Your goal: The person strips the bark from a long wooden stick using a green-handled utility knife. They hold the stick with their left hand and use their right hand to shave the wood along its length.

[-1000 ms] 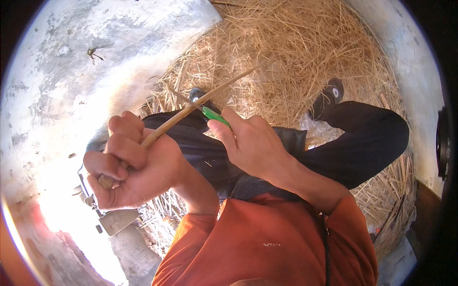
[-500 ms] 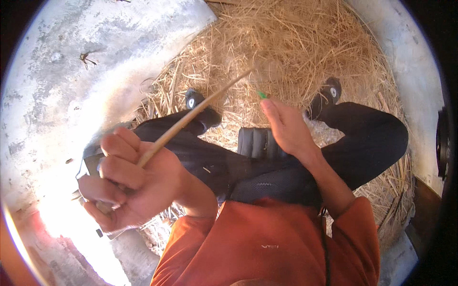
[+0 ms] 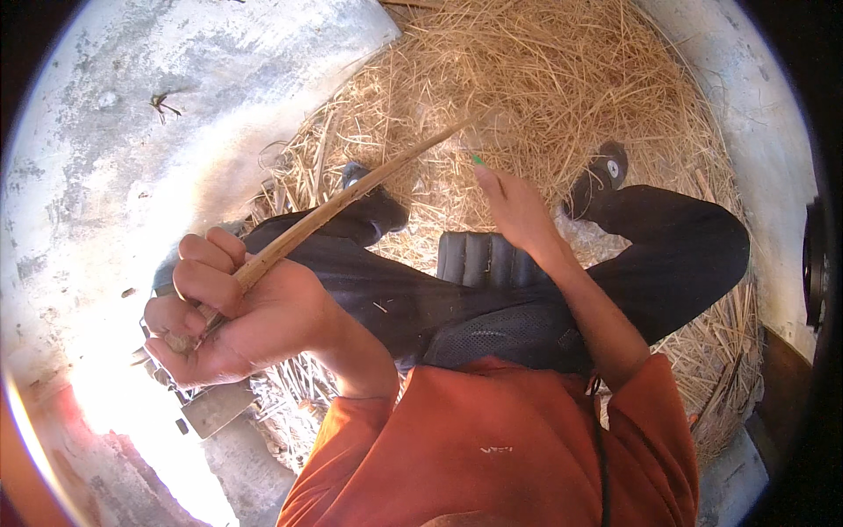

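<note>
My left hand (image 3: 241, 312) is closed around the thick end of a long, pale brown wooden stick (image 3: 342, 200). The stick slants up and to the right, narrowing to a point above the straw. My right hand (image 3: 518, 206) is closed, with a small bright green tip (image 3: 477, 160) showing past its thumb. What that tip belongs to is hidden inside the hand. The right hand is a little below the stick's far end and apart from it.
Dry straw (image 3: 544, 70) is strewn around my crossed legs (image 3: 676, 255). A dark ribbed pad (image 3: 483, 260) lies between them. To the left spreads a pale, stained slab (image 3: 219, 88) with a dark twig (image 3: 163, 107) on it. A flat grey-brown piece (image 3: 219, 411) is below my left hand.
My left hand has risen slightly, and the stick has turned in it, showing a broader, rougher face. My right hand has moved a little left and up, with the green tip.
</note>
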